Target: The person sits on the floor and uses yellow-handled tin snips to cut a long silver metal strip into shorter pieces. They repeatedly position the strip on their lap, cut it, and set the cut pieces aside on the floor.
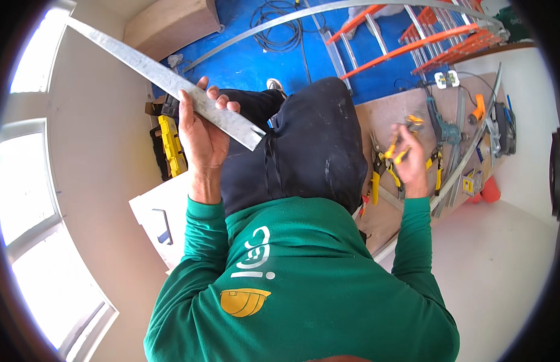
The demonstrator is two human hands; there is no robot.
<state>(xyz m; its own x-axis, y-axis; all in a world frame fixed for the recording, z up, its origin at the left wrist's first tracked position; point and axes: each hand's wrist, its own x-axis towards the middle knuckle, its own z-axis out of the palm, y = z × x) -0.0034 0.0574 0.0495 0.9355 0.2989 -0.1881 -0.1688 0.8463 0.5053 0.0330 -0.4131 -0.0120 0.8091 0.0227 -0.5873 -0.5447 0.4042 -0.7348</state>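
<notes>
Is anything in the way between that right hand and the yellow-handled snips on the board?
Nothing visible. The right hand is already on the yellow-handled snips; the left hand holds the metal strip apart.

On the front of the green sweatshirt sits a printed emblem, a yellow hard-hat shape, with curved white lettering just above it. No packages, signs or screens can be made out anywhere else in the room.

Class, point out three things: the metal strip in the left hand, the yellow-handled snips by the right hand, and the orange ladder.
metal strip [171, 80], head view, flat middle.
yellow-handled snips [393, 152], head view, handle.
orange ladder [440, 37], head view, side rail.
</notes>
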